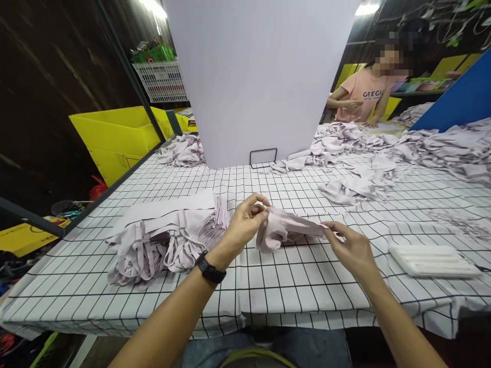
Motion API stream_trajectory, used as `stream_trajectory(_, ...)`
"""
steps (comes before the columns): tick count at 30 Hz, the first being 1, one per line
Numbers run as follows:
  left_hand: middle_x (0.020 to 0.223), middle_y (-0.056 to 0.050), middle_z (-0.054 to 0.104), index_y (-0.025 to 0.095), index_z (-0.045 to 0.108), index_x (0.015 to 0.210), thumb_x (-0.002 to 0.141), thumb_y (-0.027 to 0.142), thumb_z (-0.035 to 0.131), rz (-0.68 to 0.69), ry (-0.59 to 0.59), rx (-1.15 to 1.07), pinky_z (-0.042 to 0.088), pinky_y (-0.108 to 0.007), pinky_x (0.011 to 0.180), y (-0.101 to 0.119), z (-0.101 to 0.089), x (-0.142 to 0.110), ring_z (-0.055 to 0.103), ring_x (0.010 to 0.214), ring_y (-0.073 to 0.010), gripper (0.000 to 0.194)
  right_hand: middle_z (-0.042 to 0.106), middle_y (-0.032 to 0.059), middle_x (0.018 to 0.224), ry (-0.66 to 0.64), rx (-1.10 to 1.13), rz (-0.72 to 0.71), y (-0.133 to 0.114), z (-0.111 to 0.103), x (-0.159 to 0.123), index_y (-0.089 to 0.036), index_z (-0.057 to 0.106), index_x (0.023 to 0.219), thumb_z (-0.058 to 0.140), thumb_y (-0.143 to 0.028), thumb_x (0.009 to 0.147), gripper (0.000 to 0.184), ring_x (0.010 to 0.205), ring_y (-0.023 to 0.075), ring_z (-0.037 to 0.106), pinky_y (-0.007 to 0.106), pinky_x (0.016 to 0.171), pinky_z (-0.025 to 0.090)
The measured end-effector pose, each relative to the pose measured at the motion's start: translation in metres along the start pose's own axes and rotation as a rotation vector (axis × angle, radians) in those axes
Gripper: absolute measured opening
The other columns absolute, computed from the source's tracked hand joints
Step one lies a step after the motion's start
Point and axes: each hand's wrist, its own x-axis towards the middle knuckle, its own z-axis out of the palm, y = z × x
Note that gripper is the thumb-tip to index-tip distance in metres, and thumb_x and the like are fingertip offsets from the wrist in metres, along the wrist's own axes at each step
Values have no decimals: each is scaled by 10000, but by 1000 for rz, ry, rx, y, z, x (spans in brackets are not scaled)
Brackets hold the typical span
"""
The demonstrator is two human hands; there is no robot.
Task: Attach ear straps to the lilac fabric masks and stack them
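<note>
A pale mauve cloth garment is stretched between my hands just over the checked tablecloth. My left hand, with a black band on its wrist, pinches the garment's left end between thumb and fingers. At the other end, the fingertips of my right hand are closed on its edge. The garment's middle hangs in loose folds. Left of my left hand lies a neat pile of like garments, with narrow straps looping over its front.
A tall white panel stands at the back. Loose heaps of mauve garments lie to the right. A white ridged tray sits beyond my right hand. Across the table is a person in a pink shirt. Yellow bins stand left.
</note>
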Motion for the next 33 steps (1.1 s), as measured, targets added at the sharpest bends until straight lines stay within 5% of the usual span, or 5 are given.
stream_trajectory(6,998,-53,732,168,728,840,869,85,473,59,-17,231,514,-252,788,2,-20,-2,662,931,-161,269,758,69,792,-282,304,180,-20,-46,11,-227,784,887,672,-627,815,422,776,263,695,365,695,564)
stream_trajectory(12,1001,-85,727,165,722,923,796,13,407,75,-130,892,528,-366,928,-48,-20,13,670,1002,-225,373,772,81,821,-361,100,156,6,-22,29,-204,756,857,656,-543,773,363,768,270,715,367,671,571)
stream_trajectory(18,1188,-112,634,170,677,1097,858,109,494,138,-245,1033,437,-467,966,-58,-17,8,549,1119,-282,307,762,62,854,-290,-42,107,31,-15,19,-255,754,909,584,-353,814,217,816,276,717,428,770,584)
stream_trajectory(23,1167,-59,664,211,653,1103,890,104,433,178,-524,1092,338,-470,943,-51,-7,17,477,1150,-270,325,633,87,1310,-447,-108,-142,35,-19,11,-324,764,1093,511,-239,855,357,1053,288,672,466,866,566)
stream_trajectory(33,994,-69,607,185,610,945,779,126,526,106,-557,1199,331,-445,875,-48,-19,24,468,1020,-275,195,685,86,1186,-693,113,-10,30,-58,27,-257,741,747,669,-652,850,414,1105,322,634,404,859,549)
